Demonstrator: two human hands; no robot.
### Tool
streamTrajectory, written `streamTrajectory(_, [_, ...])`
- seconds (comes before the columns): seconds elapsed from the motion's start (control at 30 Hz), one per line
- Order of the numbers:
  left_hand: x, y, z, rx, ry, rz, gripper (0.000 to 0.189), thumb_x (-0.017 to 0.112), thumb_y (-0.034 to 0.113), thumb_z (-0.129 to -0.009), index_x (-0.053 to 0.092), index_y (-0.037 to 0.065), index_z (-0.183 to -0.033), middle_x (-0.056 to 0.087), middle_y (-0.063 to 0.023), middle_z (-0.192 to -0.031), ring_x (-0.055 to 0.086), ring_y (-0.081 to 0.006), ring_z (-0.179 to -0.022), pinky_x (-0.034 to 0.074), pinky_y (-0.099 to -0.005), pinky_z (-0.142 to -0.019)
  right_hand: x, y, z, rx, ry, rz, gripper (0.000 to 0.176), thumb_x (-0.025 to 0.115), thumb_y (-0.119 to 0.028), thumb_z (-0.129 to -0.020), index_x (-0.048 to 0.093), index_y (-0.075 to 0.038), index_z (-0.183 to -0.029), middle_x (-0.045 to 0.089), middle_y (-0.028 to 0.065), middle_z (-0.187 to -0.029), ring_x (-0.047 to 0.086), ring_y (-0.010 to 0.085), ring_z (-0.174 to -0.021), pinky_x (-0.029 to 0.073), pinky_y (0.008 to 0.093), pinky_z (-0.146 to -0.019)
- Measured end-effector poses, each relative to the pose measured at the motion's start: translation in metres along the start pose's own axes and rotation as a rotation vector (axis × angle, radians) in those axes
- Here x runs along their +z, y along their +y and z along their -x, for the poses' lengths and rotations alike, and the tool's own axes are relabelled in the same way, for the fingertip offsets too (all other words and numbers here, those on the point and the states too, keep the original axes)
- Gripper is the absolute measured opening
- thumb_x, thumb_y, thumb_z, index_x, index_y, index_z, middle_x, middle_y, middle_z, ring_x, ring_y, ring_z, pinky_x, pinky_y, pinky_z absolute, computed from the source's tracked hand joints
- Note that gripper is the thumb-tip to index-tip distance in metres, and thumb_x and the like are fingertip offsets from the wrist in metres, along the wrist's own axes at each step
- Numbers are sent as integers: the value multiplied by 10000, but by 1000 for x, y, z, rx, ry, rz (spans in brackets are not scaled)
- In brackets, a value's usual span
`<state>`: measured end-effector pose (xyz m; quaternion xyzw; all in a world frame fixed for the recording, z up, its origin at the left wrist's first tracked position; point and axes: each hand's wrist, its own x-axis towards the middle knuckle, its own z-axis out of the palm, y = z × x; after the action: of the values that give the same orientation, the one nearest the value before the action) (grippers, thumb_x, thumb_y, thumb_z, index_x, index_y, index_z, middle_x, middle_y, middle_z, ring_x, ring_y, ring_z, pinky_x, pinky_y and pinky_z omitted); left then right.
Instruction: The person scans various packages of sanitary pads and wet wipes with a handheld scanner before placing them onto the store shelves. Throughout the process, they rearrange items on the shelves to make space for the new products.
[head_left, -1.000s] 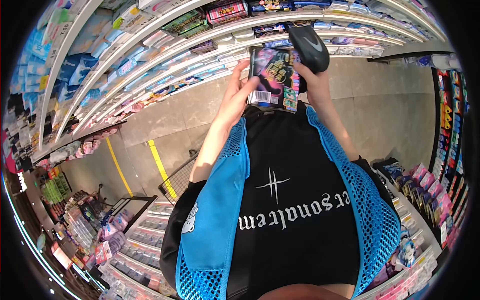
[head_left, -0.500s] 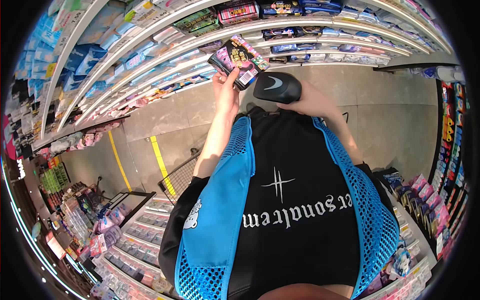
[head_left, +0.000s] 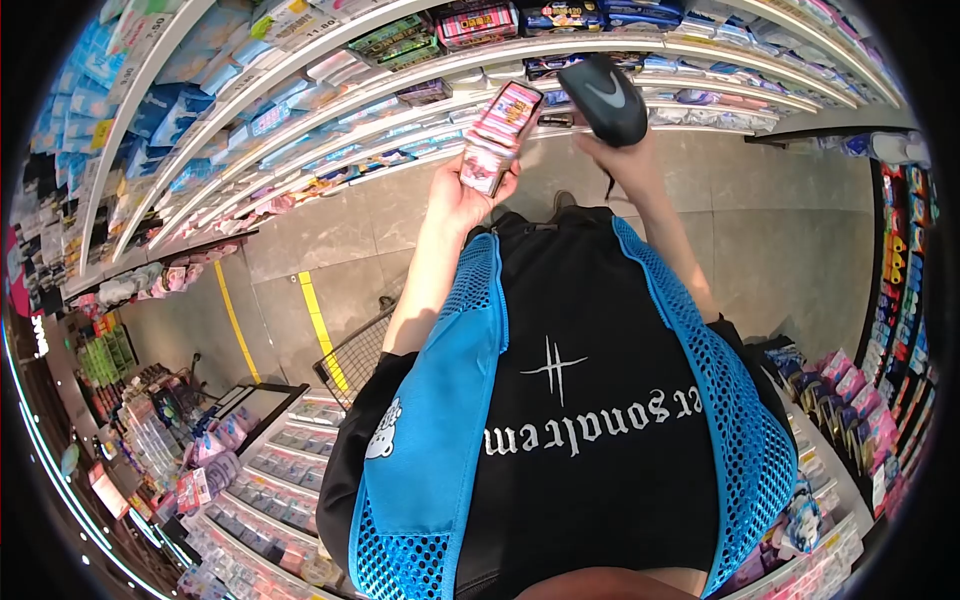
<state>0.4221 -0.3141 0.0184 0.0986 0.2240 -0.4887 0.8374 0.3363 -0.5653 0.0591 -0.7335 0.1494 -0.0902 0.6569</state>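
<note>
In the head view, my left hand is closed around a small pink-and-white soft pack with printed lettering. A pink-and-white printed side faces me, and the hand grips its near end. To the right, my right hand is wrapped round the handle of a black handheld barcode scanner. The scanner has a pale curved mark on top, and its head tilts up and left toward the shelves. A gap separates it from the pack. Part of the handle is hidden by my fingers.
Curved-looking shelves ahead carry several rows of packaged goods. A wire basket or cart stands at my left side. Yellow lines mark the grey floor. Behind me are tiered display racks, with hanging goods at right.
The pack has been turned in my left hand: its black barcode face no longer shows, and a pink side does. My right hand has raised the scanner forward and to the right.
</note>
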Motion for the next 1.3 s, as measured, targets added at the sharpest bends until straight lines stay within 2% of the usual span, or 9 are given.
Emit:
streamTrajectory(0.17, [14,-15,-7,-252,-70,99,462,486,349,-980,497,-2,-1281,534,-188,-1128,480,-239,-783,460,-273,-552,-1,-1,-23,-80,-55,-176,465,883,-159,-727,657,-16,-1107,683,12,-962,594,87,-844,495,267,-729])
streamTrajectory(0.23, [15,-19,-11,-301,-148,60,470,498,379,-979,518,2,-1260,561,-176,-1088,486,-232,-732,450,-254,-510,-7,20,-32,125,-133,-218,533,881,-148,-722,644,-29,-1184,676,29,-1060,602,113,-946,505,283,-811])
streamTrajectory(0.43, [2,-14,-28,-339,-88,10,610,404,544,-1002,510,37,-1324,624,-212,-1120,646,-352,-793,575,-344,-588,7,24,-25,16,-107,-432,660,869,-129,-733,562,-25,-1307,652,43,-1163,598,147,-1042,481,305,-933])
streamTrajectory(0.53, [27,-24,-21,-33,151,-397,715,385,635,-981,463,56,-1394,605,-220,-1248,663,-404,-986,589,-481,-783,10,29,-26,15,-10,-438,651,874,-138,-729,570,-16,-1293,649,44,-1174,595,147,-1049,480,307,-936])
streamTrajectory(0.57, [14,-17,-22,49,64,-586,794,358,685,-968,412,52,-1445,567,-189,-1350,600,-347,-1185,490,-513,-998,12,30,-26,1,28,-440,650,876,-142,-727,574,-14,-1288,649,44,-1175,595,148,-1050,479,308,-939])
streamTrajectory(0.7, [12,-15,-32,512,126,-1005,730,428,602,-995,437,11,-1424,568,-124,-1349,541,-186,-1241,402,-343,-1074,8,41,-29,111,54,-320,651,899,-181,-703,596,-8,-1253,664,56,-1117,610,148,-999,494,308,-895])
streamTrajectory(0.83, [27,-1,-30,501,257,-1302,402,773,215,-866,638,-22,-1161,720,-78,-994,670,-112,-858,525,-259,-761,7,42,-28,194,54,-258,625,906,-216,-697,619,1,-1208,672,64,-1066,622,141,-933,507,304,-844])
streamTrajectory(1.1, [17,30,-52,504,135,-1552,568,848,192,-773,577,-53,-1208,700,-116,-1091,687,-162,-948,548,-294,-837,4,50,-27,177,156,-206,449,882,-250,-734,695,-20,-1071,660,7,-840,572,82,-691,457,248,-605])
streamTrajectory(1.3, [50,86,-81,1072,467,-1841,510,880,330,-710,636,25,-1038,683,-50,-685,619,-123,-585,483,-278,-587,1,49,-20,234,119,-182,411,801,-198,-828,657,-34,-1177,697,14,-936,639,78,-701,405,209,-538])
